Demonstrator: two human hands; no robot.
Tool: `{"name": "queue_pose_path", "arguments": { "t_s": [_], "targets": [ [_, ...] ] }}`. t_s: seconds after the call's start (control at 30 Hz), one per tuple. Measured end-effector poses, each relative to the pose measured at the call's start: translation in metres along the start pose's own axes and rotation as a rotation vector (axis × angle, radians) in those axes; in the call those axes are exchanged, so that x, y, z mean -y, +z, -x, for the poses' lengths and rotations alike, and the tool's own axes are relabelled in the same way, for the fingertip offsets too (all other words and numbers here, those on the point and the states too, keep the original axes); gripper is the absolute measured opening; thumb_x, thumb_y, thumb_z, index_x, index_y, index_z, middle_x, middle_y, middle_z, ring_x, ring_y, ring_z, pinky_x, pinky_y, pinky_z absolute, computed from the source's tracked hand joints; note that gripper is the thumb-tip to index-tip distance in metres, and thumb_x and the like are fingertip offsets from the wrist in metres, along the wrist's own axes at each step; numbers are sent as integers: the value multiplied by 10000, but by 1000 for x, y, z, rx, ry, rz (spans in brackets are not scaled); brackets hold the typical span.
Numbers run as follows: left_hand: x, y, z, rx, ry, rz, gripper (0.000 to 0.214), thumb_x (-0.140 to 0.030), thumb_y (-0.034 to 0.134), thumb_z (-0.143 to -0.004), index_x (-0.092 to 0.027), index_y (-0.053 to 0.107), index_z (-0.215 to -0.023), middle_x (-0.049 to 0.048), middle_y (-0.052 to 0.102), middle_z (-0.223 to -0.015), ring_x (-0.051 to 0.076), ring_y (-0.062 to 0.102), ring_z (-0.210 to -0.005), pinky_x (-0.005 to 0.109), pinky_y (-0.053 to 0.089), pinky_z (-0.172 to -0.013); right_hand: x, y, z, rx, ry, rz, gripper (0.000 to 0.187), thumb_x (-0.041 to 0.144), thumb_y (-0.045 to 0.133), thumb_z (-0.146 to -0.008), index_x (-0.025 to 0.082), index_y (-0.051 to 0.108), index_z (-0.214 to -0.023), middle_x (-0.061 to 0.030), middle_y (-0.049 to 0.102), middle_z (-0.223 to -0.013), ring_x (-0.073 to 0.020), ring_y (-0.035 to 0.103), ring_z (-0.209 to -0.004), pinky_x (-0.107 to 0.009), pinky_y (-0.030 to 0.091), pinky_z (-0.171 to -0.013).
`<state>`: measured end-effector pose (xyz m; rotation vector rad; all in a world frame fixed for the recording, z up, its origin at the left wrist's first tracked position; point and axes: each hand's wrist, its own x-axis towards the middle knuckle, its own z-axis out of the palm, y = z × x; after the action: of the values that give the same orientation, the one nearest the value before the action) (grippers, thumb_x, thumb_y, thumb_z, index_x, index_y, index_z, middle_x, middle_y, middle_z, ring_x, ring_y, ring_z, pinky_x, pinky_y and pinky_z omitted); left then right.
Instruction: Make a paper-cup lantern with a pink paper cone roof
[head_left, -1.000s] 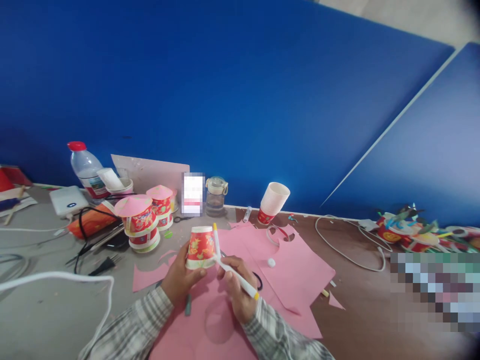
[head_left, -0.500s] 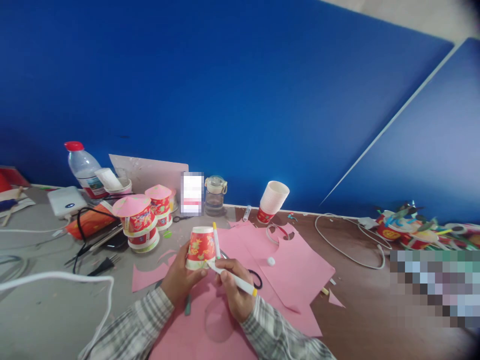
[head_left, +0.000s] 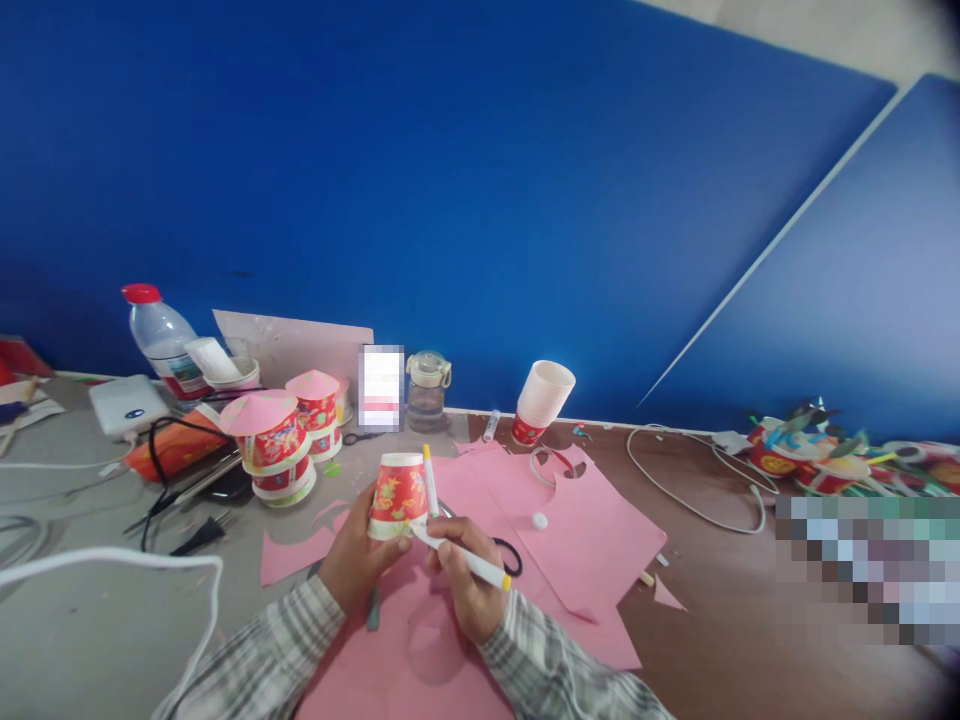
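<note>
My left hand is wrapped round a red and white paper cup, held upside down above the pink paper. In my right hand is a white marker with a yellow end, its tip at the cup's white rim band. A second slim piece with a yellow end, seemingly the marker's cap, stands up beside the cup near my right fingers. Black scissor handles show beside my right hand. Pink paper sheets lie beneath both hands.
Decorated cup models with pink cone roofs stand at the left, near a plastic bottle and cables. A glass jar and a stack of paper cups stand by the blue partition. A white cable and craft scraps lie right.
The view has shifted slightly. My right hand still holds the marker at the cup's rim band, and its tip has moved very little.
</note>
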<state>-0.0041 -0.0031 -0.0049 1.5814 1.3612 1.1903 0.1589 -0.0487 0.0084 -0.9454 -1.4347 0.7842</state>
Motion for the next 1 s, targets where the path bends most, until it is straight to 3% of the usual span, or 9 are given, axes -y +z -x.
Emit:
{"name": "queue_pose_path", "arguments": {
  "t_s": [0.3, 0.43, 0.57, 0.77, 1.0],
  "targets": [
    [0, 1, 1, -1, 9, 16, 854, -579, 653, -394, -193, 412, -1117, 85, 635, -1004, 288, 599, -817, 447, 483, -726, 3, -1, 1, 4, -14, -21, 255, 370, 491, -832, 168, 647, -839, 11, 624, -536, -114, 561, -416, -203, 476, -422],
    [-1, 1, 1, 34, 22, 48, 816, -588, 640, -422, -211, 417, -1110, 80, 635, -1000, 291, 589, -851, 441, 478, -740, 2, -2, 0, -77, 17, -46, 267, 406, 482, -840, 198, 596, -963, 4, 635, -650, -117, 557, -462, -202, 469, -414],
    [-1, 1, 0, 34, 42, 76, 799, -606, 617, -453, -220, 409, -1120, 83, 601, -1063, 299, 535, -965, 449, 439, -824, 3, -3, -3, -137, -45, 25, 268, 383, 480, -851, 225, 563, -1050, -22, 667, -818, -171, 640, -700, -272, 540, -629],
    [-6, 0, 2, 69, 35, 137, 818, -608, 581, -507, -211, 338, -1179, 100, 539, -1155, 286, 487, -1038, 448, 396, -887, 2, -1, 1, -44, -111, -8, 276, 308, 470, -869, 244, 524, -1132, -36, 662, -948, -198, 641, -876, -325, 525, -793],
    [-6, 1, 3, 39, 23, 110, 871, -587, 647, -437, -216, 357, -1170, 72, 620, -1003, 291, 558, -916, 453, 457, -783, 6, -2, 1, 31, -129, -14, 267, 287, 475, -856, 237, 539, -1110, -41, 652, -924, -194, 634, -817, -312, 533, -726]
  ]
}}
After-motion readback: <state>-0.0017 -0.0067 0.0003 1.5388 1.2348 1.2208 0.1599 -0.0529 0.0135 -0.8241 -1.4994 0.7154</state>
